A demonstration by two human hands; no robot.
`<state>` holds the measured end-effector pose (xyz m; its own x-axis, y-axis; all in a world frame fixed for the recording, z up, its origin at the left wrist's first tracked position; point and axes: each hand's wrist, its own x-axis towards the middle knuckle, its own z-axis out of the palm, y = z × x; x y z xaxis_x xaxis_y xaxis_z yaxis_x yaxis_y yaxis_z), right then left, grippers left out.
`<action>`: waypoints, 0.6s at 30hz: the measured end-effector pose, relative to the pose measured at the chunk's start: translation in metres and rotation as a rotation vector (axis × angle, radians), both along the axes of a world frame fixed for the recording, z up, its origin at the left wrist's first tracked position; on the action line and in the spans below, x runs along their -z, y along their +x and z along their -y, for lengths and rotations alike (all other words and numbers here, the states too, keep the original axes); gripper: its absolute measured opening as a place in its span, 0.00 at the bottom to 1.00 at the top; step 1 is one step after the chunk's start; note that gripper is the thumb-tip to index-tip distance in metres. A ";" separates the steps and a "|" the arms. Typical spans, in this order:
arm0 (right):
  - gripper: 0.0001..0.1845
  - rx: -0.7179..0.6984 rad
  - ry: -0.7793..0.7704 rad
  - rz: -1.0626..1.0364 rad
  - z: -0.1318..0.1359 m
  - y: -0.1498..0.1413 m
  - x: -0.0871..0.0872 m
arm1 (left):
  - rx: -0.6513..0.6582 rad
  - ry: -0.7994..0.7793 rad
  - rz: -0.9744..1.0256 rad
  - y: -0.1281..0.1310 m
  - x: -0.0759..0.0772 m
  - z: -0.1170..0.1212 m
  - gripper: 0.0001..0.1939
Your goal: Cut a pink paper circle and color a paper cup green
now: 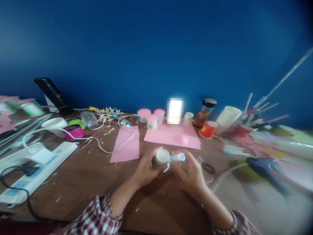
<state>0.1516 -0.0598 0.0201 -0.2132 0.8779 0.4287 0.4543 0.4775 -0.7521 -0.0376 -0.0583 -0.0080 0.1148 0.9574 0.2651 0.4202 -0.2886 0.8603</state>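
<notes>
My left hand (146,168) is wrapped round a small paper cup (162,156), its round pale top facing me. In my right hand (190,169) is a short white tube (178,157) with a bluish end, too small to name surely. It points away from my right palm and lies close against the cup's right side. A thin white curl (167,168) hangs below the cup, between the hands. Just beyond them is a pink paper sheet (168,137) carrying a small pink round piece (182,139). Another pink sheet (126,145) lies to the left.
Several pink-topped cups (153,121) stand at the back beside a blurred-out bright rectangle (175,111). A dark-lidded jar (204,112) and red cup (208,129) are to the right, with a glue gun (266,171) nearer. A power strip (46,173) and white cable (102,148) lie left.
</notes>
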 end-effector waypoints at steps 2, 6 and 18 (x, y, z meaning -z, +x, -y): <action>0.10 -0.014 -0.005 0.000 0.001 0.000 -0.001 | -0.002 0.006 -0.002 0.000 0.001 0.001 0.31; 0.08 -0.043 0.000 -0.006 0.002 0.001 -0.002 | -0.038 0.004 -0.009 0.001 0.003 0.001 0.31; 0.07 -0.068 0.031 -0.022 0.000 0.001 -0.002 | -0.055 0.003 0.001 0.002 0.003 0.000 0.29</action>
<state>0.1529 -0.0596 0.0218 -0.2626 0.8479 0.4605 0.4036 0.5300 -0.7458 -0.0356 -0.0582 -0.0114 0.0616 0.9615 0.2678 0.4351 -0.2673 0.8598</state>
